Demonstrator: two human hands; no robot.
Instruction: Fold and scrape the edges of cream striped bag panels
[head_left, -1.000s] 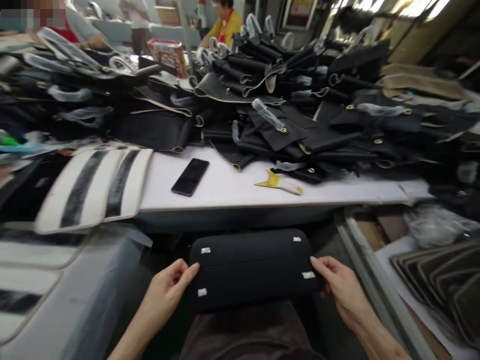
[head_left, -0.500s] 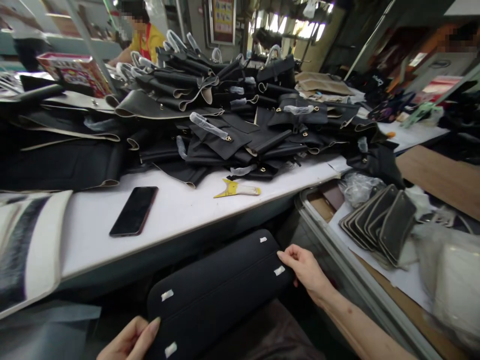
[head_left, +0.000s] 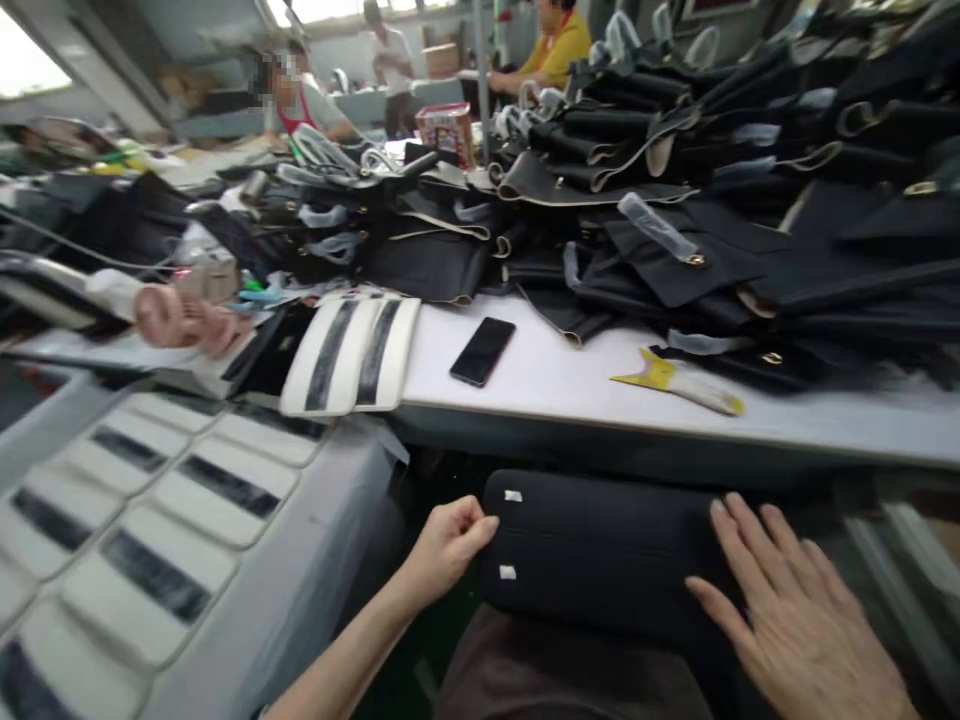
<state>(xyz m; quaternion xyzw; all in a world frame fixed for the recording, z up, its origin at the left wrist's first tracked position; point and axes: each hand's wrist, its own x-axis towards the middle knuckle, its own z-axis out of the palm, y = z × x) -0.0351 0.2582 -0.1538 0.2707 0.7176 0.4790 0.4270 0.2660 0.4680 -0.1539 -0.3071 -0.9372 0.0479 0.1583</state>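
A black rounded-corner panel [head_left: 592, 550] lies across my lap below the table edge, a seam running along its length. Two small white patches show at its left end. My left hand [head_left: 450, 545] pinches the panel's left edge between thumb and bent fingers. Over the right end, my right hand [head_left: 787, 600] is spread flat, palm down, fingers apart, and hides that end's corners. On the table beyond lie a phone [head_left: 483, 351] and a yellow-and-white fish-shaped piece [head_left: 675, 382].
Black bags [head_left: 697, 240] with plastic-wrapped handles are heaped along the white table [head_left: 555, 400]. At left, white panels with dark strips [head_left: 157, 570] cover a lower surface. A pink fan [head_left: 180, 315] stands behind them. Other people work at the far side.
My view has swung left, bringing the white panels into sight. My right hand has let go of the panel's right edge and now spreads flat over it. My left hand still pinches the left edge.
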